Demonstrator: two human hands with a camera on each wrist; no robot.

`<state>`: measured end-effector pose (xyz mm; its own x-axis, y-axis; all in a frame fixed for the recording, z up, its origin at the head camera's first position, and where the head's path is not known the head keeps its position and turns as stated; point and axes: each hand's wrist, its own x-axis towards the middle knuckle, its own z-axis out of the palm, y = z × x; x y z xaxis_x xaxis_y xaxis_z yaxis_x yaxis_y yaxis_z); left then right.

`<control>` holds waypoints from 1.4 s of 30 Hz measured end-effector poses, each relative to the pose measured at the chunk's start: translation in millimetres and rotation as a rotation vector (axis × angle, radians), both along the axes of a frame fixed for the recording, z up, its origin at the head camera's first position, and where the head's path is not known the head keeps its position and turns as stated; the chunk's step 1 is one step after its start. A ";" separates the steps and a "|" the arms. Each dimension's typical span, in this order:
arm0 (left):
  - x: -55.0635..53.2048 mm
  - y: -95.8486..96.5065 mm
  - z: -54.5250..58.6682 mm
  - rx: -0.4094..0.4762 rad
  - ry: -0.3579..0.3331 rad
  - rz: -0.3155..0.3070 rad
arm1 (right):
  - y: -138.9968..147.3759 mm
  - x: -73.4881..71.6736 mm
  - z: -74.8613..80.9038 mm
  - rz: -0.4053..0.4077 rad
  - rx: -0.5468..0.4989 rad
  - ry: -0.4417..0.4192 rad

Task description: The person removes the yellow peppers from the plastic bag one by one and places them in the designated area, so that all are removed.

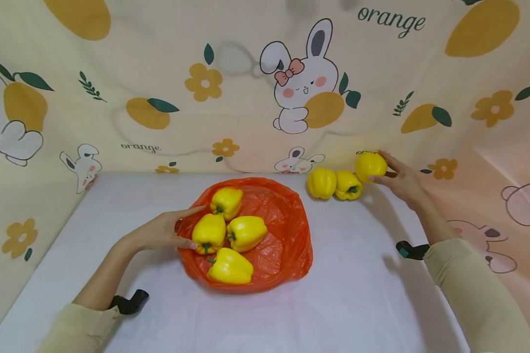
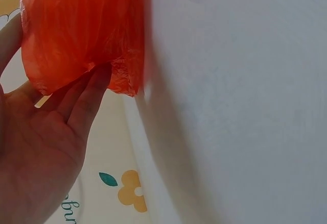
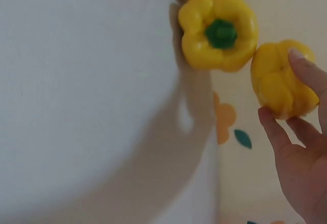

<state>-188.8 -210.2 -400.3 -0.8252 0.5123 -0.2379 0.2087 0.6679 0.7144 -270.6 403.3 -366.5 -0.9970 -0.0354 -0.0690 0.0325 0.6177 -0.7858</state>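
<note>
In the head view my right hand (image 1: 404, 184) grips a yellow bell pepper (image 1: 371, 166), fingers and thumb on either side of it. That bell pepper (image 3: 281, 81) also shows in the right wrist view, off the table. Just left of it, two more yellow bell peppers (image 1: 322, 184) sit side by side, one with its green stem facing out. My left hand (image 1: 159, 230) holds the left side of an open red plastic bag (image 1: 287, 235), its rim spread wide. In the left wrist view the fingers (image 2: 92, 99) reach behind the bag wall. Several yellow bell peppers (image 1: 246, 233) lie inside the bag's left half.
The white table (image 1: 349, 294) ends at the back against a printed cloth wall (image 1: 247, 108) with rabbits and oranges. Another cloth side (image 1: 512, 196) rises at the right. The outside peppers stand close to the back edge.
</note>
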 end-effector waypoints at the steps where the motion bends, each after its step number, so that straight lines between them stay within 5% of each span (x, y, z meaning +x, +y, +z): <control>1: -0.1 0.2 -0.2 -0.002 0.004 -0.001 | 2.3 -0.1 -1.6 -0.001 0.001 0.002; 18: -1.6 1.8 -2.2 0.008 -0.003 -0.010 | 35.0 4.5 -32.7 0.047 0.041 -0.043; 42: -1.9 1.4 -1.7 0.019 -0.013 -0.007 | 29.2 4.0 -46.8 0.072 -0.027 -0.082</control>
<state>-190.7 -208.8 -401.9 -0.8185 0.5228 -0.2382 0.2044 0.6524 0.7298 -266.6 432.5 -413.3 -0.9828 -0.1098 -0.1486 0.0539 0.5993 -0.7987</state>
